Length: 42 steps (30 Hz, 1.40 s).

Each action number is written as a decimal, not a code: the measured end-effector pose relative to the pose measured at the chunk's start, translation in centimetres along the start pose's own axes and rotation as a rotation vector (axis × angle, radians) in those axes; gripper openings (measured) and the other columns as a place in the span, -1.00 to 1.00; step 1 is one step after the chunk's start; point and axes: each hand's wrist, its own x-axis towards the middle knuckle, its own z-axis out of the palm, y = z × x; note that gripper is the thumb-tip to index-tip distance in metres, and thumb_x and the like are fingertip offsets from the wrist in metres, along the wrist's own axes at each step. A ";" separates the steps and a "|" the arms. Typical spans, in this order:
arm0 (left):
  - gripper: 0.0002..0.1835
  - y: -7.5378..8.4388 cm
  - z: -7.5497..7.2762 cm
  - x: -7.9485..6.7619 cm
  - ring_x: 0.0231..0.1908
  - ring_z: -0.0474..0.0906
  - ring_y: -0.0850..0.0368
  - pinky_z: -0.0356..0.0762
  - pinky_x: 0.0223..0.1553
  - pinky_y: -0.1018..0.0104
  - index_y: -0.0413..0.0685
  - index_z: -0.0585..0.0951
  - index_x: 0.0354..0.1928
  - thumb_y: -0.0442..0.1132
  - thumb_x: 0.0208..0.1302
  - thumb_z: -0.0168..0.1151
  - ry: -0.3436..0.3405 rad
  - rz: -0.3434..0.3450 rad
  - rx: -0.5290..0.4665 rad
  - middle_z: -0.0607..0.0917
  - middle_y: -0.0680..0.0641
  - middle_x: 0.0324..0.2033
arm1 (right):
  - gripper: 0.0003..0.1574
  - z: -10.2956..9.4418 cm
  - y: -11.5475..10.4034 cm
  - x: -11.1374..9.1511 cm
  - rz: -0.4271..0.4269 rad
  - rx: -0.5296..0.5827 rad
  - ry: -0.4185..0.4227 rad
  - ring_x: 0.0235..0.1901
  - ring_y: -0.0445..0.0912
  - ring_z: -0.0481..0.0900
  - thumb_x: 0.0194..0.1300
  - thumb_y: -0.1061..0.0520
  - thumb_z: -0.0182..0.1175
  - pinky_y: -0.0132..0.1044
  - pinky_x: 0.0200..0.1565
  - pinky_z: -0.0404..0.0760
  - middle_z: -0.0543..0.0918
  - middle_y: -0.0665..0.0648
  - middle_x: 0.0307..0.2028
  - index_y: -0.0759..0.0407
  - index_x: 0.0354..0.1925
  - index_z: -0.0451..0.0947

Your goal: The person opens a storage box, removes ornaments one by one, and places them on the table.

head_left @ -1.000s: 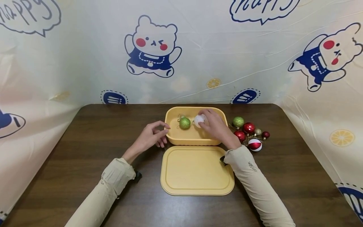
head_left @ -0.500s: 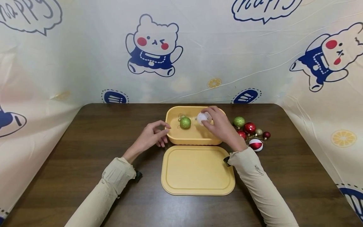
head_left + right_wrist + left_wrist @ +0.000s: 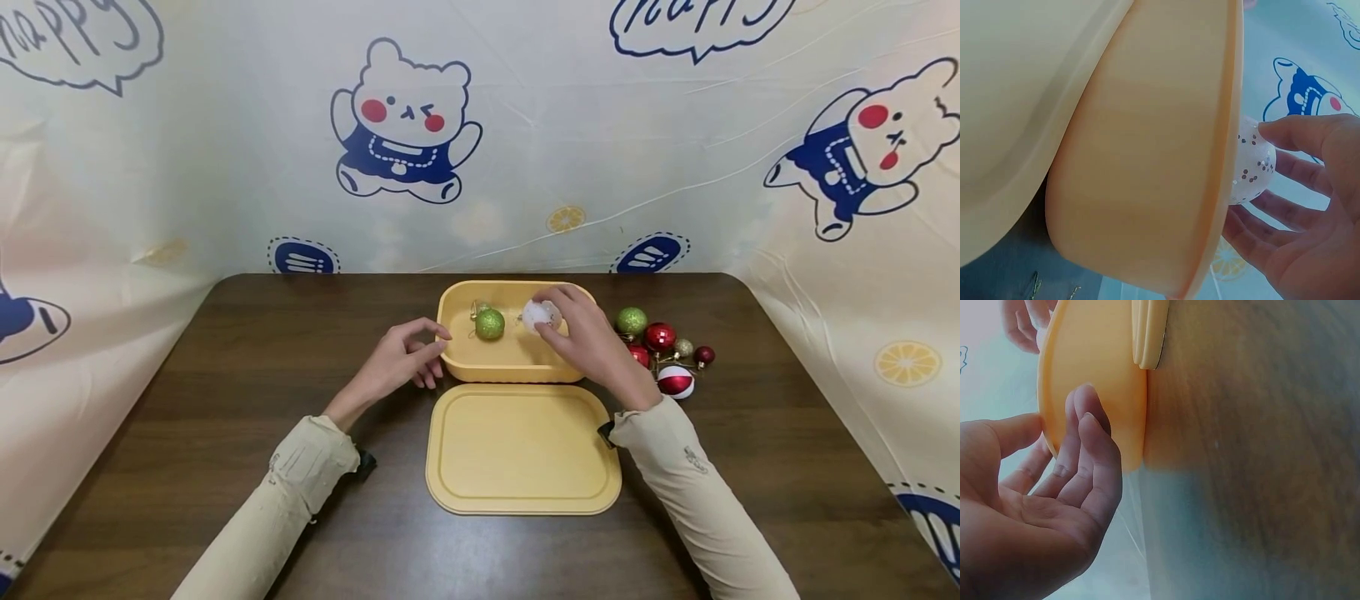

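Observation:
A white Christmas bauble with shiny specks is pinched between the thumb and fingers of my right hand, inside the right half of a yellow box. The right wrist view shows this bauble partly hidden behind the box rim. A glittery green bauble lies left of it in the box, with a smaller greenish-gold bauble behind. My left hand is at the box's left end, thumb and index fingertips right at the rim; its other fingers hang loosely curled by the outer wall in the left wrist view.
A flat yellow lid lies in front of the box. Right of the box sits a cluster of baubles: a green bauble, a red bauble, a red-and-white bauble and several others. A printed cloth hangs behind the table.
My right hand has shifted slightly to the right within the box, the white bauble moving along with it. The left hand stays at the box's left end.

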 end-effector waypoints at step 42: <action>-0.68 -0.5 0.0 0.3 -0.57 0.64 -0.18 0.65 -0.53 0.01 -0.23 0.53 0.11 -0.18 0.46 0.19 0.000 0.010 -0.010 0.69 -0.29 -0.51 | -0.57 -6.0 1.0 -7.3 0.021 -0.092 0.075 0.13 0.13 0.48 0.26 0.25 0.36 0.16 0.10 0.57 0.53 0.24 0.13 0.21 0.10 0.56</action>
